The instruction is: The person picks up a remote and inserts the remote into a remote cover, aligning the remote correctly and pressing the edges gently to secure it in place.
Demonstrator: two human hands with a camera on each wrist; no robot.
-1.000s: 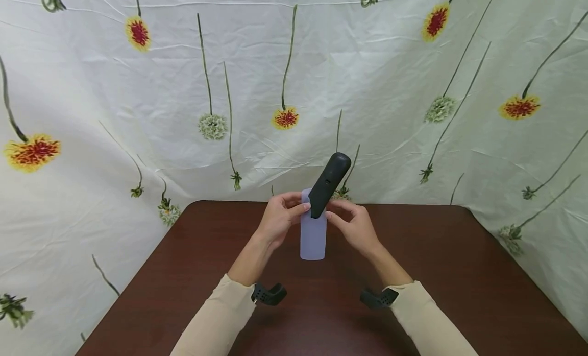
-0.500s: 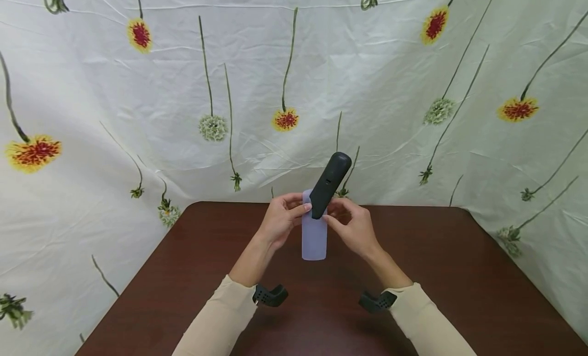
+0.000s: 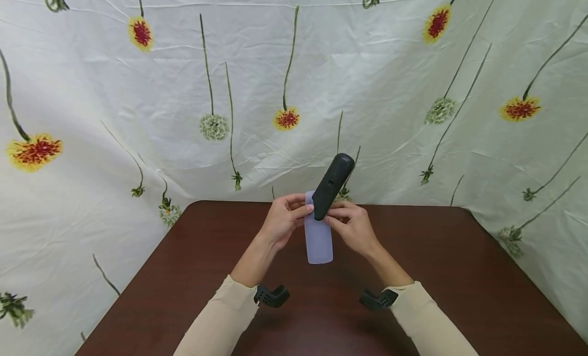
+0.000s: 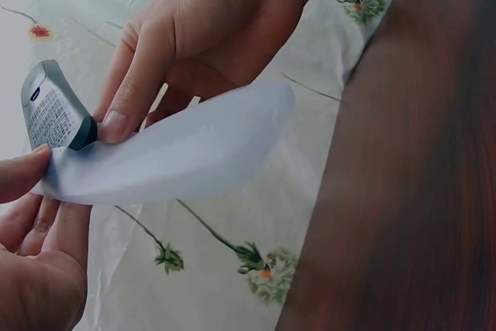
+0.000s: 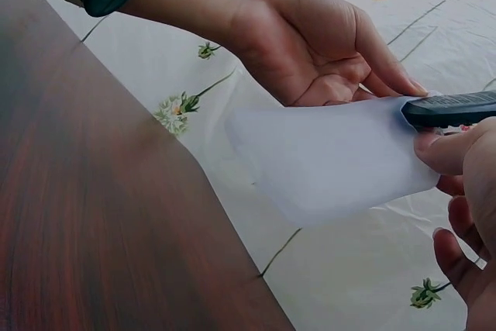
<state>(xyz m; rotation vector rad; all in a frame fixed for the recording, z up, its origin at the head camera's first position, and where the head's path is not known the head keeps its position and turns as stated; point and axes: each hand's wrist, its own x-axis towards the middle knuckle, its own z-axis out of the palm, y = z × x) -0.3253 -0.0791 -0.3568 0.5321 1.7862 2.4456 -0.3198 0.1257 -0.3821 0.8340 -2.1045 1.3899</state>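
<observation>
A soft pale lavender sleeve (image 3: 319, 243) hangs upright above the table between my hands. Tilted to the right, a black remote control (image 3: 334, 180) has its lower end at the mouth of the sleeve. My left hand (image 3: 278, 223) pinches the sleeve's upper left edge between thumb and fingers, thumb tip right beside the remote. On the other side my right hand (image 3: 354, 227) pinches the upper right edge. Printed lettering covers the remote's visible face (image 4: 54, 114) in the left wrist view. The right wrist view has the sleeve (image 5: 333, 160) broadside, its mouth around the remote's tip.
Below the hands lies a dark brown table (image 3: 294, 315). Behind it hangs a white cloth (image 3: 257, 65) printed with flowers. A black wrist camera (image 3: 272, 295) sits on the left wrist, another band (image 3: 378, 299) on the right.
The sleeve's lower end has swung slightly right and down, and the remote has shifted a little right with it. The right fingers have moved in closer to the sleeve's mouth.
</observation>
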